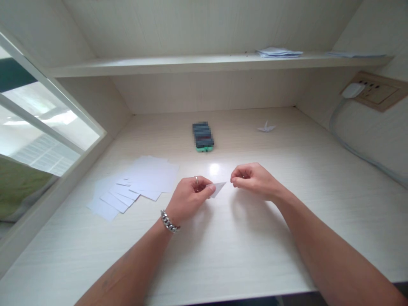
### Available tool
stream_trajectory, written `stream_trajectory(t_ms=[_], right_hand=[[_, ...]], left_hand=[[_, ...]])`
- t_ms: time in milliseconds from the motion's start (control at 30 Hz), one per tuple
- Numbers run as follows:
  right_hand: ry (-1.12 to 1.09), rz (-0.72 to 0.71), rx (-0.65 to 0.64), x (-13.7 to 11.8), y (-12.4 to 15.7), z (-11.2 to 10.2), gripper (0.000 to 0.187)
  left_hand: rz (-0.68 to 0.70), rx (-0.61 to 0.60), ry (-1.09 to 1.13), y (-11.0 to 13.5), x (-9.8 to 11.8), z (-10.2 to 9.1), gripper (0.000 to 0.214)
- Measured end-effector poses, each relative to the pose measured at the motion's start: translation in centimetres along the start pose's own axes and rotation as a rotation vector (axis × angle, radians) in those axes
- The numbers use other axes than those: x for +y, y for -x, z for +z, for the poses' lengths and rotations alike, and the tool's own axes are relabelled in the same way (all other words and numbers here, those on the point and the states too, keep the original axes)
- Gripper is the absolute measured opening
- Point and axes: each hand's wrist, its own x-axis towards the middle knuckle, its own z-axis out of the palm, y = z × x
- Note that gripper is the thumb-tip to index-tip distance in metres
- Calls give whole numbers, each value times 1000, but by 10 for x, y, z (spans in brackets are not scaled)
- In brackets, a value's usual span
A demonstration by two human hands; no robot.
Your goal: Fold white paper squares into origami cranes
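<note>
My left hand (193, 193) pinches a small folded piece of white paper (218, 188) between thumb and fingers, above the desk. The paper's pointed corner sticks out to the right. A ring and a chain bracelet are on that hand and wrist. Just right of the paper, apart from it, is my right hand (253, 180). Its fingers are curled in against the thumb, and nothing shows in them. Loose white paper sheets (153, 174) lie fanned out and overlapping to the left of my left hand.
A folded paper crane (266, 127) sits at the back right of the desk (242, 255). A dark, pixelated object with a green end (203, 137) lies at the back middle. Folded papers (279, 52) rest on the shelf (191, 63). A cable (347, 146) hangs from the wall socket (379, 90).
</note>
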Motion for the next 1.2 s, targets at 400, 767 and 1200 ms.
stream_trajectory(t_ms=[400,767,1200], right_hand=[[-448,28,1,-6,-3,27,25],[-385,-32,75,-2,-5,37,38],[-91,-125,259,-5,2,52,61]], left_hand=[[-2,-12,266,-1,-4,0,32],[150,83,-27,1,-7,9,23],[-53,238,132,-3,-6,12,30]])
